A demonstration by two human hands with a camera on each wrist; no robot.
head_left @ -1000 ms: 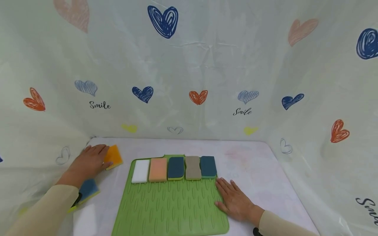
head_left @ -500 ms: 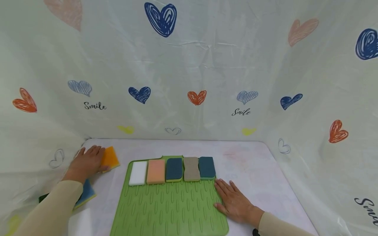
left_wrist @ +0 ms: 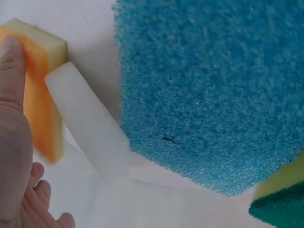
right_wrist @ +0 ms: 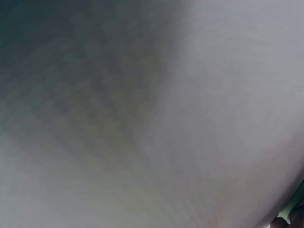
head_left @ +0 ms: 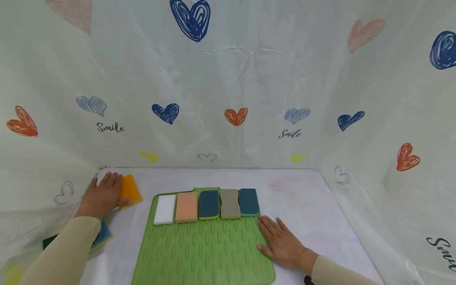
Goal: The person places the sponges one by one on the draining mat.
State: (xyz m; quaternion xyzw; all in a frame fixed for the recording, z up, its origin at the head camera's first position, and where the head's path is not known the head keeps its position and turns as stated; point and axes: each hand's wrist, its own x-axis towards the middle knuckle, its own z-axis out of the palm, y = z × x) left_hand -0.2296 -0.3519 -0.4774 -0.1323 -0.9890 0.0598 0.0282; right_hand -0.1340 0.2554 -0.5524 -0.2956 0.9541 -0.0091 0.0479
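Observation:
My left hand (head_left: pixel 102 194) lies on the left part of an orange sponge (head_left: pixel 130 190) near the table's back left corner, fingers straight and thumb along its near edge. In the left wrist view the thumb (left_wrist: pixel 12 95) rests on the orange sponge (left_wrist: pixel 40 90), beside a white block (left_wrist: pixel 90 128) and a blue sponge (left_wrist: pixel 209 90). My right hand (head_left: pixel 281 241) rests flat on the right edge of a green ribbed mat (head_left: pixel 203 253). A row of sponges sits at the mat's far end: white (head_left: pixel 164 209), peach (head_left: pixel 186 207), dark blue (head_left: pixel 208 204), taupe (head_left: pixel 230 203), teal (head_left: pixel 248 202).
A blue and yellow sponge (head_left: pixel 104 234) lies partly under my left forearm, with a dark green piece (head_left: pixel 49 241) further left. A heart-printed plastic sheet (head_left: pixel 228 99) walls the white table (head_left: pixel 306 198) on three sides. The right wrist view is a grey blur.
The head view has shifted slightly. My left hand stays on the orange sponge and my right hand stays flat on the mat's edge.

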